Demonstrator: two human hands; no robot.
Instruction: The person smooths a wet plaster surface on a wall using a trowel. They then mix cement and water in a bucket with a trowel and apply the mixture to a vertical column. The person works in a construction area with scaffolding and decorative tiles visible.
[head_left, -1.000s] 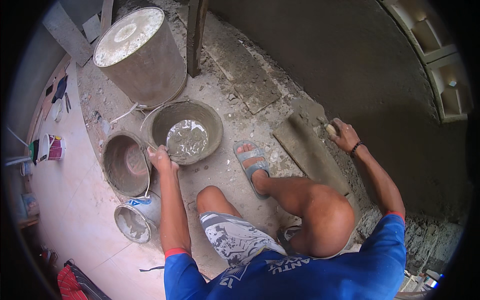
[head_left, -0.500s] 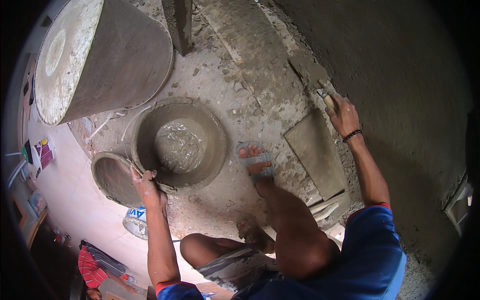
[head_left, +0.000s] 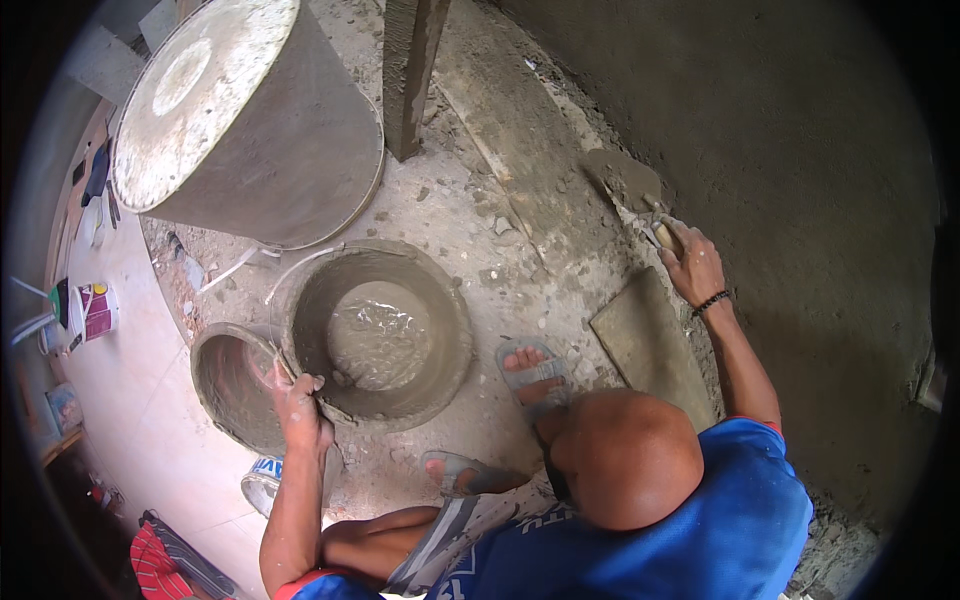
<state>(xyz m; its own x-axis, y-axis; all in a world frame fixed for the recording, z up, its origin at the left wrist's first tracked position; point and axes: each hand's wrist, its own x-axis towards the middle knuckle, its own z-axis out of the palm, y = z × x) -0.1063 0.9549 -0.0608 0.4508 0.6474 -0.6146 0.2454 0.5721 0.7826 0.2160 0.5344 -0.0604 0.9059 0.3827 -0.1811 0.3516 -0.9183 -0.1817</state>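
Note:
In my right hand (head_left: 692, 266) is a trowel (head_left: 630, 180), its pale handle inside my closed fingers. The broad blade is coated in grey mortar and lies close to the foot of the wall. My left hand (head_left: 297, 400) is closed on the near-left rim of a round mortar-caked bucket (head_left: 450, 360). Wet grey mortar (head_left: 378, 335) covers the bottom of that bucket. A second, smaller bucket (head_left: 215, 375) leans against its left side, just beyond my left hand, with its mouth tilted toward me.
A large upturned drum (head_left: 290, 140) stands at the far left beside an upright post (head_left: 405, 80). Grey plaster covers the wall (head_left: 800, 200) on my right. A flat board (head_left: 650, 335) lies along its foot. A white pail (head_left: 262, 485) sits by my left forearm. Rubble litters the floor.
The view has shifted, so the buckets and drum appear lower and farther right. My knee has come forward. Both hands keep their holds, and the trowel stays near the wall's foot.

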